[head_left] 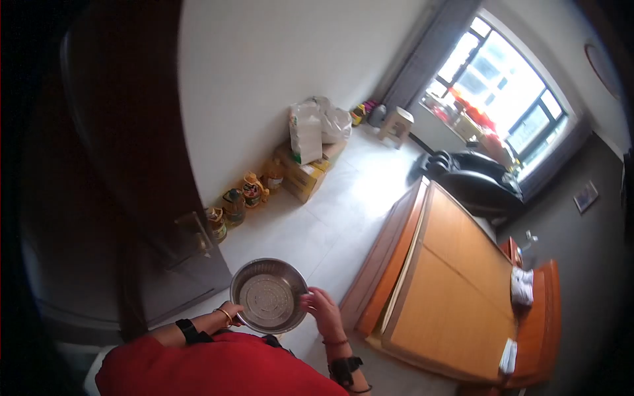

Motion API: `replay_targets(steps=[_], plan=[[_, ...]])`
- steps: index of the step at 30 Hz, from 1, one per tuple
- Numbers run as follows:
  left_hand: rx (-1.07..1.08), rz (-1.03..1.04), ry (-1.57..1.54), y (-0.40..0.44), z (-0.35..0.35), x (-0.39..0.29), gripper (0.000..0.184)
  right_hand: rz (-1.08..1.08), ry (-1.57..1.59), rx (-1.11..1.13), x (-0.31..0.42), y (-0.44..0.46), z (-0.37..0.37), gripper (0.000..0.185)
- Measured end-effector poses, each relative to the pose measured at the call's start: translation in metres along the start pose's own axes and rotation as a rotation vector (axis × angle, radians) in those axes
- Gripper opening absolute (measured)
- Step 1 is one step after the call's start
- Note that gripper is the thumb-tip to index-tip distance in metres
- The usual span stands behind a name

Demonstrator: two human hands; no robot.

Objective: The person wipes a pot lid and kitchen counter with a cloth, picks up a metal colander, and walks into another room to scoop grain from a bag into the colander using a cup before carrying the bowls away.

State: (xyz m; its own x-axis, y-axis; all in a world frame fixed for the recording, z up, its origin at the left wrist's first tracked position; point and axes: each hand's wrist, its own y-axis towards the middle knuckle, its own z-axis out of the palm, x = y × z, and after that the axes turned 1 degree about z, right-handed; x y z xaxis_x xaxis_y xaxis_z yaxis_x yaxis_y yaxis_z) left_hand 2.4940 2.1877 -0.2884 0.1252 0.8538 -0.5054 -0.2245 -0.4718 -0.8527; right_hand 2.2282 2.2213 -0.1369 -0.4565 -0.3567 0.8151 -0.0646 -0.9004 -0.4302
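The round metal bowl (269, 296) is held up over the pale floor (284, 232), close to the person's red top (218, 369). The left hand (232, 313) is at the bowl's 8 o'clock side, closed on the rim. The right hand (319, 305) is at 3 o'clock, its fingers bent at the rim, but they are blurry, so I can't tell if they grip it. The bowl has rings of little marks on its bottom. From the bowl, a dark door (119, 165) is at 10 o'clock, big jugs (253, 190) stand by the wall at 11, and a box (302, 178) with bags (307, 135) on top is near 12. A stool (396, 125) is at 1, the bright window (502, 86) between 1 and 2, a black chair (469, 181) at 2, and a wooden bed (456, 277) at 3.
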Motion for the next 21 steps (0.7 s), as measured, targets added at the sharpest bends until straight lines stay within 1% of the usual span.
replay_targets(steps=[2,3,4,6,8,10,12,13,16,17,20,21], plan=[[-0.094,0.038,-0.06,0.021,0.027,-0.03,0.029,-0.051,0.024,-0.021,0.035,0.02,-0.036,0.028],[-0.139,0.045,-0.082,0.025,0.037,-0.042,0.03,-0.042,-0.018,-0.053,0.05,0.032,-0.049,0.027],[-0.194,-0.041,-0.111,0.031,0.047,-0.056,0.033,-0.045,-0.002,-0.047,0.057,0.045,-0.054,0.027],[-0.132,-0.01,-0.154,0.045,0.062,-0.083,0.032,-0.048,0.001,-0.047,0.076,0.068,-0.07,0.027],[-0.107,0.013,-0.213,0.066,0.082,-0.111,0.031,-0.009,0.0,0.013,0.091,0.102,-0.092,0.027],[-0.155,0.034,-0.233,0.085,0.105,-0.144,0.028,-0.021,-0.089,-0.009,0.103,0.14,-0.117,0.027],[-0.216,0.049,-0.193,0.104,0.124,-0.183,0.027,0.013,-0.136,-0.061,0.114,0.179,-0.144,0.027],[-0.21,0.045,-0.201,0.124,0.13,-0.197,0.023,0.032,-0.152,-0.097,0.118,0.197,-0.157,0.027],[-0.117,0.024,-0.155,0.175,0.161,-0.255,0.022,0.044,-0.219,-0.156,0.149,0.247,-0.196,0.026],[-0.106,-0.009,-0.1,0.181,0.176,-0.284,0.024,0.062,-0.204,-0.191,0.167,0.259,-0.207,0.026],[-0.116,0.019,-0.025,0.209,0.223,-0.36,0.026,0.082,-0.156,-0.287,0.207,0.299,-0.245,0.025],[-0.066,0.019,-0.015,0.229,0.232,-0.379,0.028,0.074,-0.138,-0.322,0.217,0.313,-0.261,0.024]])
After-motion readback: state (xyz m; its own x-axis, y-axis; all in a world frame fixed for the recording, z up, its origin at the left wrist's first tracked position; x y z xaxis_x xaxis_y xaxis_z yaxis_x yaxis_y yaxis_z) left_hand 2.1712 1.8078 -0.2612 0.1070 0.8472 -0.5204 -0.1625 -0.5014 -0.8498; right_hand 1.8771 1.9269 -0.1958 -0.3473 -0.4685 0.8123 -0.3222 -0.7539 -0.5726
